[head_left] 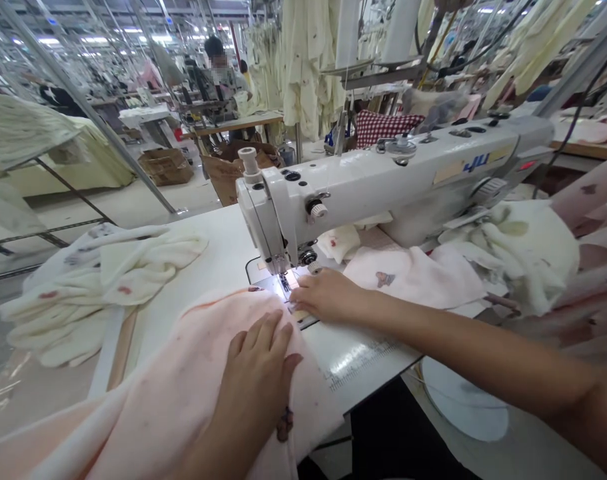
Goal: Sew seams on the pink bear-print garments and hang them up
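A white sewing machine (363,190) stands on a white table, its needle area lit. Pink printed fabric (163,387) spreads from the needle toward me and off to the left. My left hand (258,373) lies flat on this fabric with its fingers stretched out. Beside the presser foot (284,281) is my right hand (328,297), its fingers bent together at the needle plate. Whatever may be between those fingertips is hidden. Behind my right wrist lies another pink piece with a bear print (383,279).
Cream printed fabric (148,267) is heaped on the table's left side. More cream cloth (518,247) hangs at the right end of the machine. Thread cones (400,33) stand above it. Beyond are cardboard boxes (166,165), hanging garments (310,67) and a seated person (223,77).
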The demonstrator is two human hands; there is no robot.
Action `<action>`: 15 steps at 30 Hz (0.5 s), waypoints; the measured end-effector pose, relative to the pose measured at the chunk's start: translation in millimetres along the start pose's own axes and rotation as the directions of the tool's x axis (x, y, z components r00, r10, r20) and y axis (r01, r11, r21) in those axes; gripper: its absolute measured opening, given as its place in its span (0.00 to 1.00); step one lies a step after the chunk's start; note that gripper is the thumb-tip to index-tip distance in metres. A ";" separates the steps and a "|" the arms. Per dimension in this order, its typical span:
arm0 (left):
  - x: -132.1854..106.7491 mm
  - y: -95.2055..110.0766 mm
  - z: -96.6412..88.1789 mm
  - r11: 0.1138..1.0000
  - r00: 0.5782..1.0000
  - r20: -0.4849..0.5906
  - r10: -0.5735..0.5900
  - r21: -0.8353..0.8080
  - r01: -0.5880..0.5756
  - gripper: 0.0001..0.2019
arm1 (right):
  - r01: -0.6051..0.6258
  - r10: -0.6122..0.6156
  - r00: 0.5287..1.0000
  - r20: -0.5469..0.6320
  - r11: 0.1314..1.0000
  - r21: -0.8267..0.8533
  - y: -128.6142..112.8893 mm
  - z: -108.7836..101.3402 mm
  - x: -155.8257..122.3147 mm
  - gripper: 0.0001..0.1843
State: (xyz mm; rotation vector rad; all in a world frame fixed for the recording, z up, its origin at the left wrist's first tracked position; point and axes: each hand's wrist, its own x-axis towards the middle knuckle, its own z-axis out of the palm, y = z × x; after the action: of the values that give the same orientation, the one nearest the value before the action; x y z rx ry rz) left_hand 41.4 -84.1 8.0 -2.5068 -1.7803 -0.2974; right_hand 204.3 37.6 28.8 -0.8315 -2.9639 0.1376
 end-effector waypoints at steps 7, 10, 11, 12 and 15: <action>16.1 -14.2 -8.6 0.986 0.998 0.058 -0.032 -0.161 0.041 0.16 | 0.118 -0.118 0.993 -0.009 0.993 -0.016 4.0 -1.0 -10.7 0.12; 20.7 -18.7 -4.9 0.974 0.998 0.035 -0.059 -0.215 0.065 0.12 | 0.352 -0.357 0.931 -0.082 0.934 -0.065 -3.2 7.6 -21.3 0.11; 21.5 -19.0 -3.5 0.974 0.998 0.035 -0.061 -0.214 0.067 0.11 | 0.395 -0.405 0.907 -0.119 0.914 -0.095 -4.4 11.3 -23.4 0.10; 21.9 -18.8 -2.4 0.977 0.998 0.038 -0.055 -0.205 0.062 0.10 | 0.410 -0.425 0.892 -0.155 0.904 -0.121 -4.8 14.8 -24.8 0.10; 21.1 -15.4 -1.4 0.989 1.000 0.029 -0.002 -0.147 0.006 0.10 | 0.435 -0.453 0.872 -0.184 0.891 -0.128 -1.7 22.4 -27.5 0.11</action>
State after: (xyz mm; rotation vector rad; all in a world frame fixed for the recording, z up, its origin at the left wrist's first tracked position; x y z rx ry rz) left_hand 33.5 -59.6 12.2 -2.6185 -1.8389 -0.4104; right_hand 225.1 20.3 5.8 -0.1335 -2.8781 -0.0930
